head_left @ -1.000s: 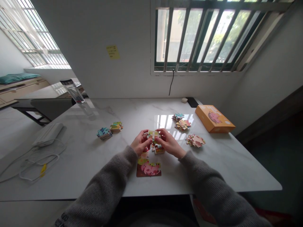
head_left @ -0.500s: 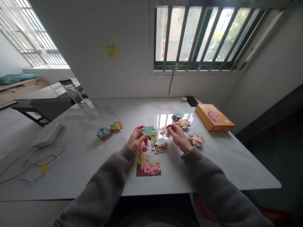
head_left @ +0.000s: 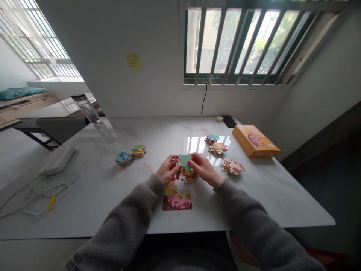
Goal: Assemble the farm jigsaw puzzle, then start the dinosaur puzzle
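A pale wall is forming the background, and a barred window is admitting daylight at upper right. Below, a glossy, grey-veined white counter is carrying all items inspected.

An orange box is lying near the right edge. A white case is lying at far left beside a loose cable, and a clear bottle is standing at the far left corner. The left hand and right hand are meeting mid-counter, thumbs facing the wearer. A partly joined puzzle with a pink figure is lying flat nearest the wearer, its upper part passing behind the left hand. Two piles, blue and green-yellow, are sitting left of the hands; three more, blue-topped, yellow-red and pink, are sitting to the right. A black phone is resting by the wall. A small stack is showing partly between the hands.

Both hands' fingers are gripping a pale green puzzle piece by opposite sides, raised off the counter; whether others are lying behind it, I cannot tell.
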{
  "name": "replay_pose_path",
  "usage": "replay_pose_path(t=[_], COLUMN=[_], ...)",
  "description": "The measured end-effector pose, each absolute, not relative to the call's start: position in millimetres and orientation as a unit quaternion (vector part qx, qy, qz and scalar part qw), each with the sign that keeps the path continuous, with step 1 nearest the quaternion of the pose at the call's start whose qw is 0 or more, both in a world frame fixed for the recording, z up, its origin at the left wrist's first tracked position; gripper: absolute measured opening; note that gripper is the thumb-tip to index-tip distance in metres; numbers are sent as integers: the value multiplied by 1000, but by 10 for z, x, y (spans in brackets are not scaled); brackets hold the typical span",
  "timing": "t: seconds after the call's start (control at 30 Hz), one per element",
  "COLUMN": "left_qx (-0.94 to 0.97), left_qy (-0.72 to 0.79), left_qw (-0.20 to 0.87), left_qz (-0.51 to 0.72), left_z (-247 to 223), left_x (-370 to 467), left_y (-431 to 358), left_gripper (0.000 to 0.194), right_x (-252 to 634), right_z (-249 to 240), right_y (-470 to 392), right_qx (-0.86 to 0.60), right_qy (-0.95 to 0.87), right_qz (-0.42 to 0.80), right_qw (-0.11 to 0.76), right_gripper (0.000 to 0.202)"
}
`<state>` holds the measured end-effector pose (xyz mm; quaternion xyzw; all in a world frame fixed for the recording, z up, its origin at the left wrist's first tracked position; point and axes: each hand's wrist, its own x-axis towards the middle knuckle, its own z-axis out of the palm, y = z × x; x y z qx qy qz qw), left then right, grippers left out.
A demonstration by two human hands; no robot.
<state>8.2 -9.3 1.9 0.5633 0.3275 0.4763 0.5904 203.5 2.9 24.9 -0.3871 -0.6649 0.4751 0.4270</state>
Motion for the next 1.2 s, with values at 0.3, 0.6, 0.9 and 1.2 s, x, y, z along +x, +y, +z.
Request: replay_pose_path(t=[0.3, 0.6, 0.9, 1.2], left_qx=[568, 533, 537, 543], left_qy=[344, 312, 342, 338], left_qw=[571, 551, 605, 575], left_qz=[483, 562, 478, 509], left_z=[58, 56, 47, 83], left_x=[37, -41, 47, 46], left_y=[-82, 36, -83, -81], left_gripper=[54, 58, 56, 53], right_x=[2165, 2255, 2035, 2141], right_z=[242, 145, 274, 291], right_y=[149, 200, 4, 112], right_qx=[-474, -519, -374, -468], right_qy=[-592, -777, -716, -590], right_qz=[389, 202, 430, 374], right_qw=[523, 294, 403, 541], right_gripper=[34, 14, 28, 31])
